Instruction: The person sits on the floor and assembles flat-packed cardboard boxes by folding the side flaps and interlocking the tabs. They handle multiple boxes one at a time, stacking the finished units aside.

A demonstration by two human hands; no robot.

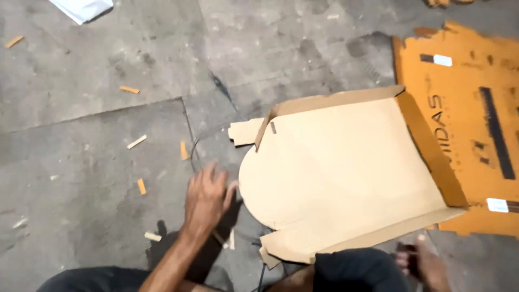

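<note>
The left hand [206, 196] hovers low over the floor [97, 157], fingers spread and loosely open, holding nothing; it is blurred with motion. Its fingertips lie just beside the rounded edge of the pale cardboard [335, 173], which lies flat in the middle of the view, its curved end towards the person and its side flaps folded up slightly. Whether the fingers touch that edge cannot be told.

The right hand [424, 265] sits at the bottom right, near the cardboard's lower flap; it is blurred and partly cut off, and seems to close on something dark, though what it is cannot be told, nor how tightly it is held. A dark-clad knee [357, 270] rests against the cardboard's near edge between the two hands.

To the right, an orange printed box [476, 108], flattened, lies under and beside the pale cardboard, touching its far flap. Small orange and tan scraps [141, 186] are scattered on the floor to the left of the hand, well apart from each other. A white sheet [81, 8] shows at the top left corner.

The floor is grey concrete, stained and dusty, with cracks and a seam running across it. A thin dark wire [262, 276] lies near the knee.
</note>
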